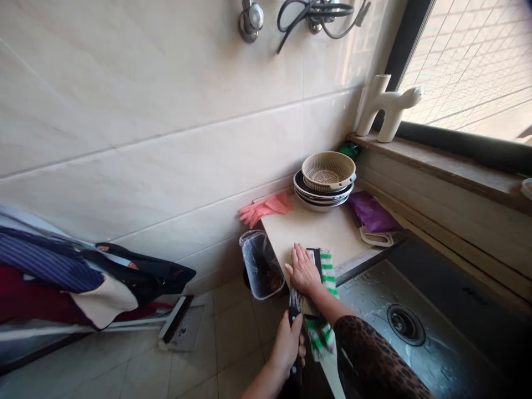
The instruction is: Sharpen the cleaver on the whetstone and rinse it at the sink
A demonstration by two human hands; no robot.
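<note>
Black-handled kitchen knife [296, 296] stood nearly upright in the left grip [286, 344], which was closed firmly around the handle, with the steel blade rising past the edge of the surface [316, 227]. The right grip [303, 270] was open and lay flat, fingers spread and palm down, just beside the blade. A leopard-print sleeve [374, 354] covered that forearm. Under and beside the right grip lay a flat black strip [315, 260], though what the palm itself pressed on was hidden. A green-and-white striped cloth [322, 332] ran beneath the hand and hung down over the front of the surface.

Farther along the surface, a beige plastic colander [328, 172] sat on a stack of dark plates [323, 194] against the tiled wall [145, 138]. Pink rubber gloves [265, 208] lay just left of the stack, and a purple bag [372, 212] lay to its right. A clear plastic bin [261, 265] holding brown scraps stood below the surface's left edge. To the right was a stainless steel sink [415, 338] with a round drain [406, 325], wet with droplets. A white cat-shaped ornament [388, 108] stood on the windowsill [436, 166]. Folded clothes [50, 266] leaned on a rack at the far left.
</note>
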